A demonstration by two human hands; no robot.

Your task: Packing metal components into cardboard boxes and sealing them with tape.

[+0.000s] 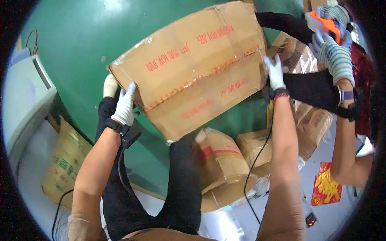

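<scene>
floor (86, 36): green, fills the upper left; the widest open room lies there, past the box's far edge.
box (195, 68): large taped cardboard carton with red print, held tilted over the floor and the person's knees, its long taped seam running across the middle.
step in hand: by the look of it the box is being carried or turned between both hands, lifted at its two ends.
next move, a judgement: it calls for both hands to keep even pressure on the ends, since the box is wide and tilted and could slip toward the lower corner.
parcels (225, 160): smaller taped brown packages heaped below and to the right of the box, crowding that side.
sack (64, 160): tan bag with green print at the lower left, apart from the box.
machine (24, 92): pale grey casing at the left rim, well apart.
co-worker's hand (335, 54): in a striped glove at the upper right, near an orange tool; that side is tight.
left hand (125, 105): white glove, grip pressed flat on the box's left end, fingers spread up its edge.
right hand (274, 72): white glove, grip open-palmed against the box's right end.
</scene>
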